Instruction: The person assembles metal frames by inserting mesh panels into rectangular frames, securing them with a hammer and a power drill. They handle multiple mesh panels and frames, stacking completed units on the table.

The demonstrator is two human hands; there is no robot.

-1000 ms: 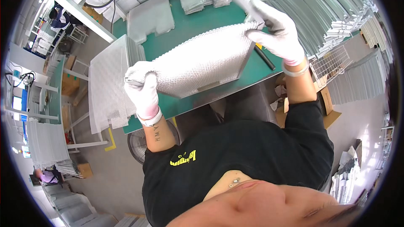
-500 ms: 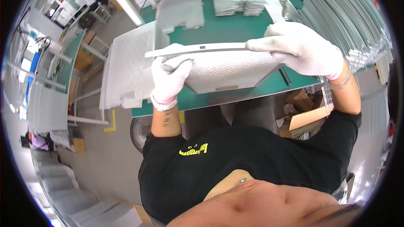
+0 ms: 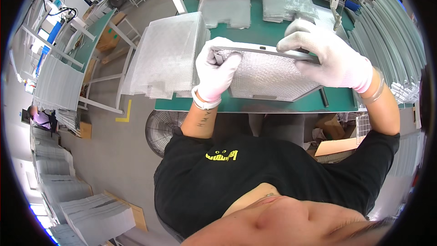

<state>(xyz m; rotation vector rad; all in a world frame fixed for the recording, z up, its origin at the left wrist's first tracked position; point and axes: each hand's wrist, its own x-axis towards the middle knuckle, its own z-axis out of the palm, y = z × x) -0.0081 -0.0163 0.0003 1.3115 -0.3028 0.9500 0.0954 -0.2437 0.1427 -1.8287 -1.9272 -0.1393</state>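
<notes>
A silvery mesh filter panel (image 3: pixel 273 75) with a slim metal frame is held tilted above the green worktable (image 3: pixel 182 105), its upper frame bar facing up. My left hand (image 3: pixel 215 70), in a white glove, grips the left end, with the thumb on the near face and the fingers behind. My gloved right hand (image 3: pixel 334 57) is at the right end; its fingers curl over the frame bar and the thumb lies below. Part of the panel's right side is hidden by that hand. A dark rod (image 3: pixel 324 97) lies on the table beside the panel's lower right.
Stacked mesh sheets (image 3: pixel 166 57) overhang the table's left side. More mesh stacks (image 3: pixel 225 9) lie at the back. Long metal strips (image 3: pixel 387 41) are piled on the right. A floor fan (image 3: pixel 161 132) and an opened cardboard box (image 3: pixel 337 146) sit below. Another person (image 3: pixel 43 117) is far left.
The view has shifted, so the table sits further right. My left hand has closed around the panel's left end, and the right fingers have spread more over the bar.
</notes>
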